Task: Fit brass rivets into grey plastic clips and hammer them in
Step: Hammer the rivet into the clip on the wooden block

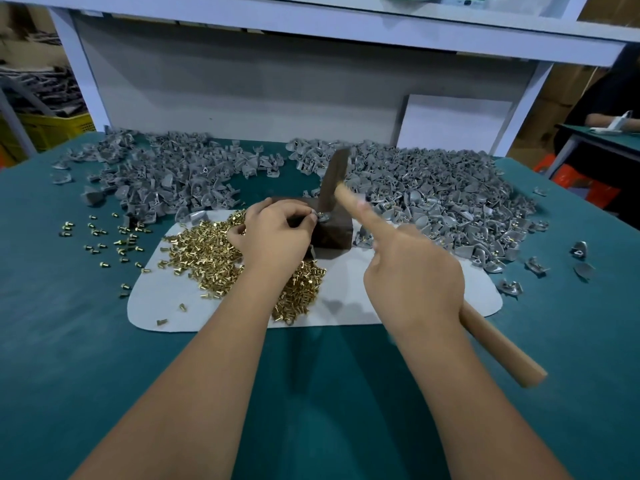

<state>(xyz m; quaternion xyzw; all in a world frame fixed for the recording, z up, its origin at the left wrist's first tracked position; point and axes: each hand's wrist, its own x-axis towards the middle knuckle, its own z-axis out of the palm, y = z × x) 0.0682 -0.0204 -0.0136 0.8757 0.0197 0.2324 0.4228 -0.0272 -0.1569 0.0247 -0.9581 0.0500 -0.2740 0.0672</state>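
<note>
My left hand [273, 233] has its fingers curled and pinches a grey clip [322, 216] by the fingertips, holding it down on top of the dark block [330, 230] that stands on the white mat [346, 306]. A glint of brass shows at the clip, though I cannot tell how far a rivet sits in it. My right hand [415, 271] grips the wooden handle of the hammer [498, 344], fingers wrapped round it and the forefinger stretched straight along the shaft toward the head; the dark head [334, 181] stands upright just above the clip, blurred, and I cannot tell whether it touches. The handle's butt end sticks out behind my right wrist over the table [69, 341], which is covered in teal cloth. Under and beside my left hand lies the heap of brass rivets [207, 254] on the left part of the mat, with loose rivets [114, 237] strewn off the mat to the left on the cloth. Beyond the block, one pile of grey clips [166, 171] spreads across the far left of the table, and a larger pile [433, 188] fills the far right, some of its pieces showing brass. A few single clips lie apart near the right edge. Behind the table stands a white shelf frame [79, 64] with a pale back panel, and a yellow crate [55, 128] sits off to the left.
</note>
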